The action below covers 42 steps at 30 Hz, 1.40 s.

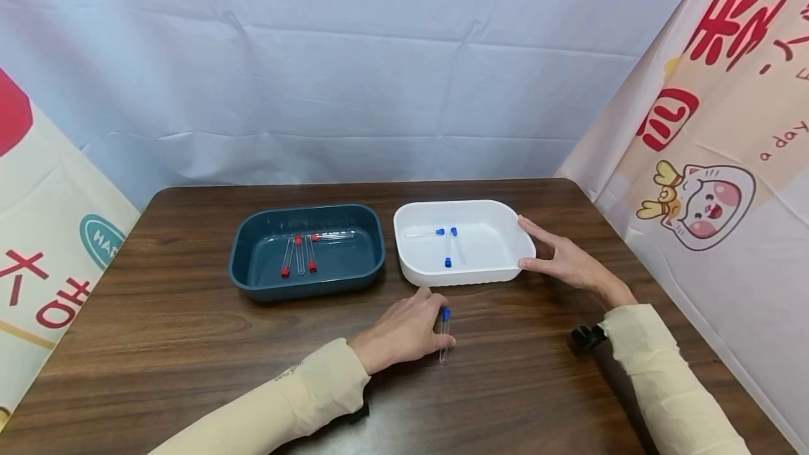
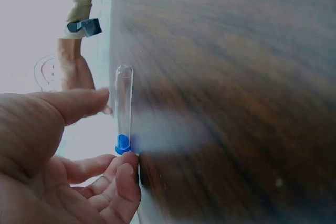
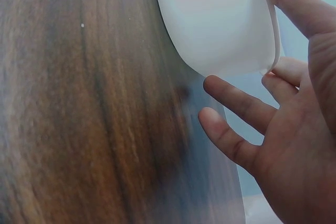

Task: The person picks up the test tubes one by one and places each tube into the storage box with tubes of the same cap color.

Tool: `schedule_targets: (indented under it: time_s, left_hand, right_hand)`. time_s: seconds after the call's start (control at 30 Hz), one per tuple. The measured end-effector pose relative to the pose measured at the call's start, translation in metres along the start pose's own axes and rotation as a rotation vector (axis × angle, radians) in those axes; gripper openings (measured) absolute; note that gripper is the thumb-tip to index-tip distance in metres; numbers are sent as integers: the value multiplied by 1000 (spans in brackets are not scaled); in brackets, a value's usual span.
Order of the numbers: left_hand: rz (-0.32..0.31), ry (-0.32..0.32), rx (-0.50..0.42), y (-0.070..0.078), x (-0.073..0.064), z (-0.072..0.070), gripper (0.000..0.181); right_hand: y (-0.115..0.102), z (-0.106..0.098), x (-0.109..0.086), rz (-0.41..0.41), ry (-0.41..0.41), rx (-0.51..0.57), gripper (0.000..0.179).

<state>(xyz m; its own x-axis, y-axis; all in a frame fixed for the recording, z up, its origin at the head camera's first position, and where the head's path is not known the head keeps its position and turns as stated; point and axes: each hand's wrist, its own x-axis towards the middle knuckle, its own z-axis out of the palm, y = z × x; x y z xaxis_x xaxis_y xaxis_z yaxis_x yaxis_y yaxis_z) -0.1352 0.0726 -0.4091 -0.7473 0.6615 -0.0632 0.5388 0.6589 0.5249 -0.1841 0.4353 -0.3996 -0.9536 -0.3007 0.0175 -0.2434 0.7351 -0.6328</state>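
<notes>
My left hand [image 1: 404, 325] is around a clear test tube [image 1: 444, 346] with a blue cap that lies on the table. In the left wrist view, the fingertips are by the tube's blue cap [image 2: 123, 144], and the thumb stands slightly apart from the glass. My right hand [image 1: 565, 258] rests spread at the right end of a white tray [image 1: 413, 274], its thumb and fingertips at the rim. Inside that tray are several blue-capped test tubes [image 1: 448, 251]. In the right wrist view, two fingers [image 3: 239, 103] stretch out below the tray's end.
A dark teal tray [image 1: 253, 290] left of the white one holds several red-capped test tubes [image 1: 300, 255]. Both trays stand on a brown wooden table [image 1: 158, 300]. A pale cloth [image 1: 354, 90] hangs behind it, and printed cloths [image 1: 701, 209] hang at the sides.
</notes>
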Motion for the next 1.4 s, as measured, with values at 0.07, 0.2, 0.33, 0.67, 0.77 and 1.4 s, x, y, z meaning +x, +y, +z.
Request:
schedule_targets:
  time_s: [0.07, 0.2, 0.33, 0.67, 0.77, 1.4]
  left_hand:
    - [13, -21, 9, -1, 0, -1, 66]
    - [46, -59, 58, -3, -1, -3, 77]
    - [67, -93, 102, -4, -1, -5, 90]
    - [86, -149, 133, -5, 1, -4, 97]
    - [95, -143, 155, -5, 2, -3, 95]
    - [140, -81, 201, -5, 0, 0, 74]
  right_hand:
    - [0, 0, 0, -2, 0, 0, 86]
    - [0, 0, 0, -5, 1, -4, 86]
    - [0, 1, -1, 0, 3, -11, 86]
    - [1, 1, -2, 4, 1, -16, 86]
    - [0, 1, -2, 3, 3, -18, 86]
    - [-1, 1, 0, -3, 7, 0, 86]
